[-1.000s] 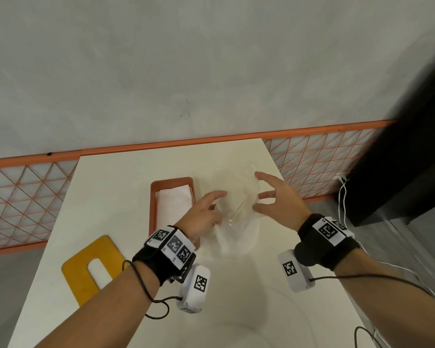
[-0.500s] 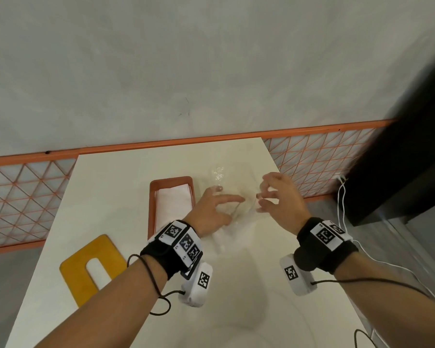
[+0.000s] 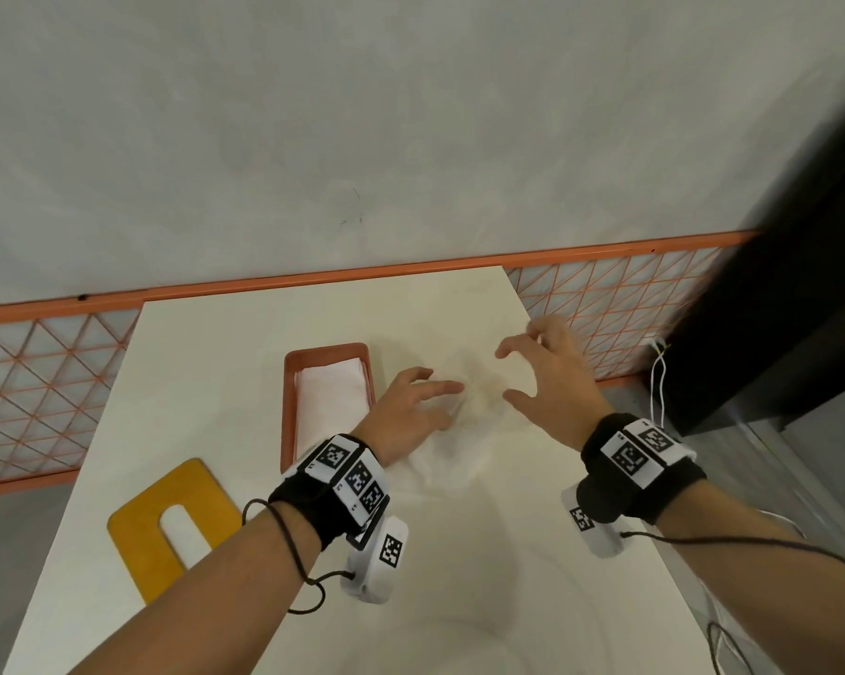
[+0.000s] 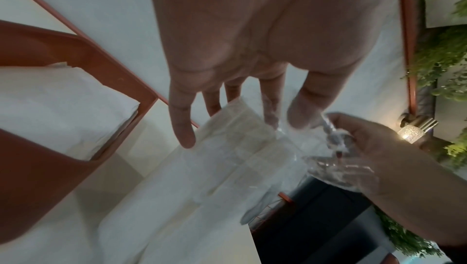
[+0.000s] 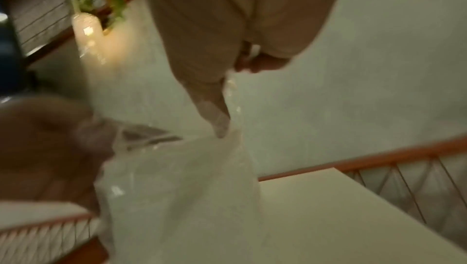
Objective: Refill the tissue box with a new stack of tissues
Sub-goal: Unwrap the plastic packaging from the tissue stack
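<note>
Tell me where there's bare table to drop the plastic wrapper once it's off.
Bare table lies left of the orange box, beyond the yellow lid. The near edge behind both wrists looks free too. It is crowded between the box and the right edge: the left hand, right hand and clear wrapper.

— You are looking at a clear, glossy plastic wrapper (image 4: 252, 160), crinkled and catching light; the tissues (image 3: 330, 397) are looking like soft matt paper.

— And you are seeing a smooth matt table (image 3: 225, 333), with a smooth orange box (image 3: 289, 382)?
</note>
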`<state>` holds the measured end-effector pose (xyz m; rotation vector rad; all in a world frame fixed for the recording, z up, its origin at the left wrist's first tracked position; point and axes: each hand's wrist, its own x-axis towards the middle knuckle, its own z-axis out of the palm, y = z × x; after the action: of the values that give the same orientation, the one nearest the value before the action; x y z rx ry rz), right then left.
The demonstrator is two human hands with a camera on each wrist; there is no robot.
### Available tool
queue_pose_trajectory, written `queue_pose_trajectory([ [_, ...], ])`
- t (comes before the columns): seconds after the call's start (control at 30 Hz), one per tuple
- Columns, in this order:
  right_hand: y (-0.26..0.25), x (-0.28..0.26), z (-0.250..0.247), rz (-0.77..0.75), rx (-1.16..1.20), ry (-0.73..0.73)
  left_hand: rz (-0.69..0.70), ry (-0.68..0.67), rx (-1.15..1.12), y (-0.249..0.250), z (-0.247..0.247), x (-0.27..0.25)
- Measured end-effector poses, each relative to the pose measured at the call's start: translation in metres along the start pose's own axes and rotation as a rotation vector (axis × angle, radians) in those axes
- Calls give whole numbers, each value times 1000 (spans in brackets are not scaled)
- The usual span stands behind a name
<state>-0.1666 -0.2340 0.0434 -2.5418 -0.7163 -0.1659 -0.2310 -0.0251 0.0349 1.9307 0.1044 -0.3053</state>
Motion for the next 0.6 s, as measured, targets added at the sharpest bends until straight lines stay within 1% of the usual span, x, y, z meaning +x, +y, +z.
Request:
queue_pose_trajectory([
  [0.07, 0, 1, 1, -245, -35, -64, 0, 58, -88, 1, 4, 3],
  [0.1, 1, 3, 2, -324, -64, -95, 13, 87, -78, 1, 6, 5],
  [0.13, 1, 4, 3, -370, -107, -114, 19, 109, -45, 0, 8, 7],
  [0.2, -1, 7, 2, -400, -231, -106, 20, 138, 46, -2, 11, 8],
  [0.27, -4, 9, -5, -353, -362, -88, 28, 145, 112, -5, 11, 10],
  [0.3, -4, 9, -8, -294, -415, -77, 27, 143, 122, -5, 11, 10],
  [0.33, -5, 10, -12, -204, -439, -83, 21, 135, 116, -5, 11, 9],
  [0.37, -5, 10, -15, -116, -432, -81, 16, 133, 100, -5, 11, 9],
  [0.4, -7, 11, -17, -64, -406, -57, 12, 136, 88, -5, 11, 9],
  [0.43, -9, 11, -18, -54, -385, -20, 16, 142, 86, -5, 11, 9],
  [0.47, -12, 12, -17, -88, -376, 16, 21, 143, 94, -5, 11, 8],
  [0.5, -14, 12, -16, -165, -363, 30, 27, 142, 108, -5, 11, 9],
  [0.53, -15, 12, -13, -270, -346, 15, 37, 142, 119, -5, 12, 9],
  [0.6, -16, 9, -6, -481, -333, -82, 61, 139, 131, -5, 13, 9],
])
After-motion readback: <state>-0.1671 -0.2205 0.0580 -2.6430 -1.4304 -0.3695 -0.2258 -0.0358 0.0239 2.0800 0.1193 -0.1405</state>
